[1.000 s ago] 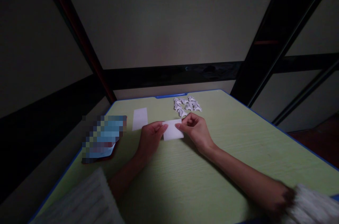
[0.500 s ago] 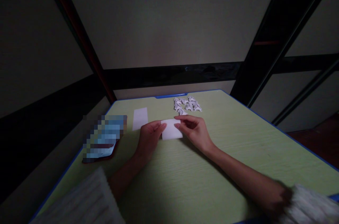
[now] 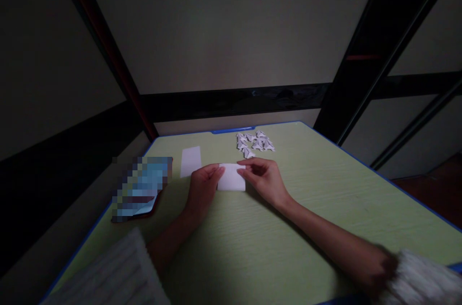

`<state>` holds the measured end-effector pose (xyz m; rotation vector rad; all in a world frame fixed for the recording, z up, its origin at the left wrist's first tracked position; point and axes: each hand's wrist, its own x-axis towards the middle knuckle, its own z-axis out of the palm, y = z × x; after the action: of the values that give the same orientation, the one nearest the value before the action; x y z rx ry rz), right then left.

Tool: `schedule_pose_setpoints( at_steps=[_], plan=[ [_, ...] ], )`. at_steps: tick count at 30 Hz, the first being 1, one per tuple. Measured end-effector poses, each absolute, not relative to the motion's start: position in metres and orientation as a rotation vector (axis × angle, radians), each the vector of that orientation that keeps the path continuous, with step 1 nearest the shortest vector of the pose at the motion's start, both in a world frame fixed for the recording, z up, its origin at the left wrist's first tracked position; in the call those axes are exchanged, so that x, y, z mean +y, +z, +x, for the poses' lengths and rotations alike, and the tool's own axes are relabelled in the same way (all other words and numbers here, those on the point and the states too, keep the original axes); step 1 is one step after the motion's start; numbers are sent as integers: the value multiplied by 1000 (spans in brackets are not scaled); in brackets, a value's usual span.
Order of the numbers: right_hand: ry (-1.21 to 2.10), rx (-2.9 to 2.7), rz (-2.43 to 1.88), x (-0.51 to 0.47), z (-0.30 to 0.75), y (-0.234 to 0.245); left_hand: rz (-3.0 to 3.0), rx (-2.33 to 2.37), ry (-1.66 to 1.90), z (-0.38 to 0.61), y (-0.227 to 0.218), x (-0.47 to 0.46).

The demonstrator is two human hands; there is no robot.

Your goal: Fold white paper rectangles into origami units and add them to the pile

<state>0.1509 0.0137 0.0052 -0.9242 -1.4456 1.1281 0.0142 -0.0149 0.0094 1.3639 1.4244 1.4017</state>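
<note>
A small white piece of paper [image 3: 231, 179] is held up over the table between my two hands. My left hand [image 3: 205, 184] pinches its left edge, thumb on the near face. At the upper right corner my right hand [image 3: 263, 176] has the paper between thumb and fingers. Just beyond the paper lie several small folded white paper figures [image 3: 257, 143], grouped together. Another white sheet [image 3: 191, 161] lies flat behind my left hand.
The pale green table [image 3: 325, 184] has a blue rim and stands near panelled walls. On its left side lies a phone-like device [image 3: 144, 189] in a dark red case, its screen blurred out. The folded figures sit near the far edge.
The paper has shifted slightly left and sits straighter, its right side less tilted. Both hands keep their pinch with only tiny movement.
</note>
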Motion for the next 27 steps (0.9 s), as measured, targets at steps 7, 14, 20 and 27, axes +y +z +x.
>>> schedule_pose_setpoints(
  at_steps=[7, 14, 20, 27],
  plan=[
    [1128, -1451, -937, 14, 151, 4, 1361, 1402, 1396, 14, 8, -14],
    [1071, -1436, -943, 14, 152, 3, 1356, 1388, 1387, 15, 9, -14],
    [963, -1629, -933, 16, 159, 9, 1347, 1272, 1115, 16, 2, -11],
    [940, -1940, -826, 10, 159, 15, 1640, 1326, 987, 15, 2, -12]
  ],
)
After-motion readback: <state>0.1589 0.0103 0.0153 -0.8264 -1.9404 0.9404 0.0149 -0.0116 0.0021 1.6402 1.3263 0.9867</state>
